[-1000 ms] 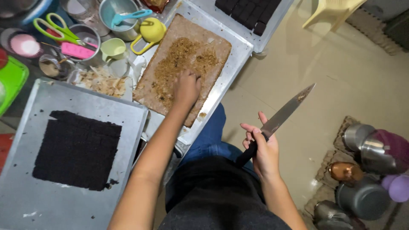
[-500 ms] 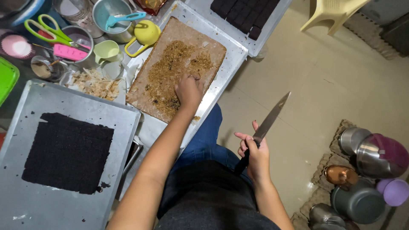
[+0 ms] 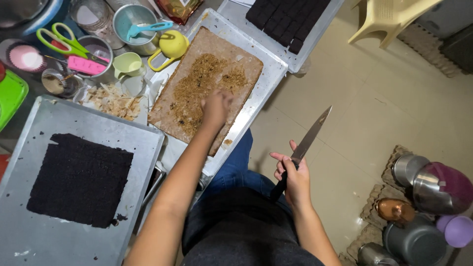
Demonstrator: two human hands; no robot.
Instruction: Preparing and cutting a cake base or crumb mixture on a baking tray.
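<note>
On the brown board (image 3: 197, 64), our left hand (image 3: 215, 107) rests flat on the crumbs (image 3: 202, 86), near the board's right edge. We cannot tell how wide its fingers are; it looks blurry. The board lies in a tray (image 3: 268, 86), and a thin strip of bare tray shows along that edge. Our right hand (image 3: 294, 178) is shut around the black handle of a knife (image 3: 308, 140). The blade points up and away, out over the floor (image 3: 354, 113), well apart from the table. There is lots of open room there. A dark cake (image 3: 79, 180) sits in the big tray (image 3: 29, 241) on the left, with bare metal all around it.
</note>
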